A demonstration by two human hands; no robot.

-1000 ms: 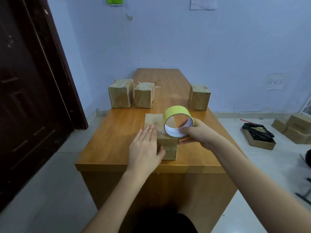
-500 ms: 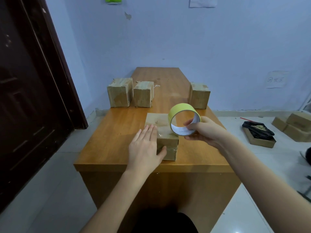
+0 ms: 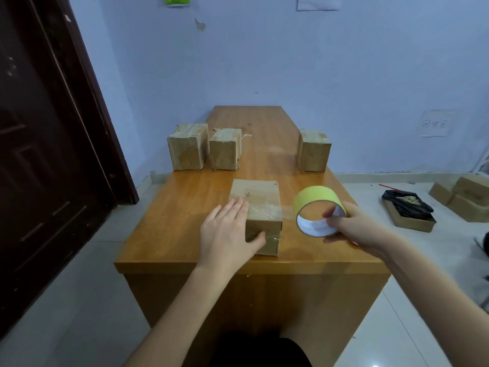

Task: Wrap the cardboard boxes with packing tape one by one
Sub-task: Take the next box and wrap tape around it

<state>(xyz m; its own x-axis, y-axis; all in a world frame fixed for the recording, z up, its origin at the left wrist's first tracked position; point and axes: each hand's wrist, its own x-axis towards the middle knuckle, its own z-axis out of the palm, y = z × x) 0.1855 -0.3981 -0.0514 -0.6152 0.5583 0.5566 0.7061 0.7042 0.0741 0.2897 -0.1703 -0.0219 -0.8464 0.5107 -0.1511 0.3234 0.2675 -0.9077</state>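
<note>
A cardboard box (image 3: 258, 197) stands near the front edge of the wooden table (image 3: 185, 207). My left hand (image 3: 227, 231) lies flat on the box's left side, fingers straight on top and thumb against its front face. My right hand (image 3: 357, 229) grips the yellow roll of packing tape (image 3: 317, 207) to the right of the box, with fingers inside the core. A clear strip of tape runs from the roll across the box top.
Two cardboard boxes (image 3: 188, 151) (image 3: 226, 149) stand side by side at the back left of the table, a third box (image 3: 313, 151) at the back right. On the floor to the right lie an open box with black plastic (image 3: 407, 210) and more cartons (image 3: 465, 194). A dark door (image 3: 39, 154) is left.
My right hand has pulled the tape roll to the right, off the box top and clear of its right edge, drawing a clear strip out. My left hand has stayed on the box.
</note>
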